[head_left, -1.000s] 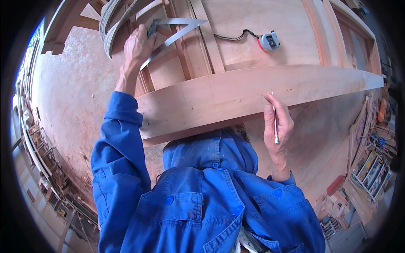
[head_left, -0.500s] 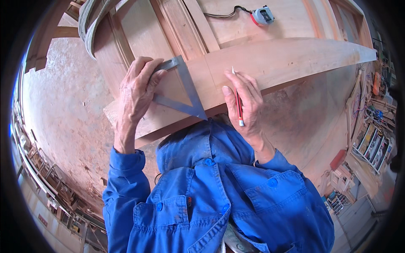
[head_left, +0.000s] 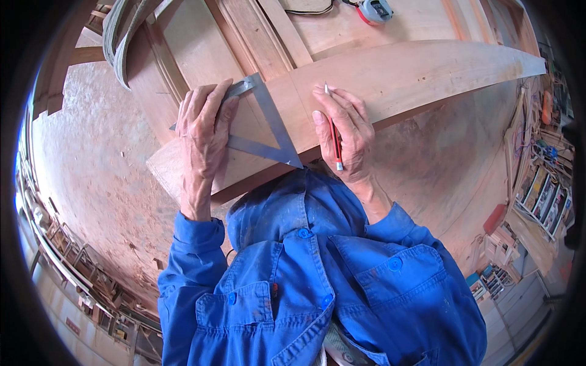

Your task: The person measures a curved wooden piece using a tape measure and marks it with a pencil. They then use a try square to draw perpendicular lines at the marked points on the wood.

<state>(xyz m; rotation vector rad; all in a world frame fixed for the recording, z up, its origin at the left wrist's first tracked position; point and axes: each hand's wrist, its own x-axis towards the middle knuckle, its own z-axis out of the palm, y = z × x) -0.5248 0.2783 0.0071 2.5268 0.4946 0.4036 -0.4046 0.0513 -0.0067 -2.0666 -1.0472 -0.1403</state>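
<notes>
A long wooden board [head_left: 403, 79] lies crosswise in front of me, its right part tapering in a curve. My left hand [head_left: 201, 131] is closed on the stock of a metal triangle square [head_left: 276, 122], which lies on the board's left part. One corner of the square reaches the board's near edge, close to my jacket. My right hand [head_left: 351, 131] rests by the board just right of the square, holding a red pencil [head_left: 336, 146]. The pencil's pale tip points away from me, above the wood. A faint line runs across the board between the square and this hand.
Beneath the board's far side are panelled wooden pieces [head_left: 204, 39]. A tape measure [head_left: 375, 11] with a dark strap lies at the top. Bent strips [head_left: 113, 46] curve at the upper left. Racks and wood scraps [head_left: 543, 198] line the right side.
My left hand has shifted slightly right along the square's stock. The right hand with the pencil has moved a little left and away. The board and tape measure appear higher in view.
</notes>
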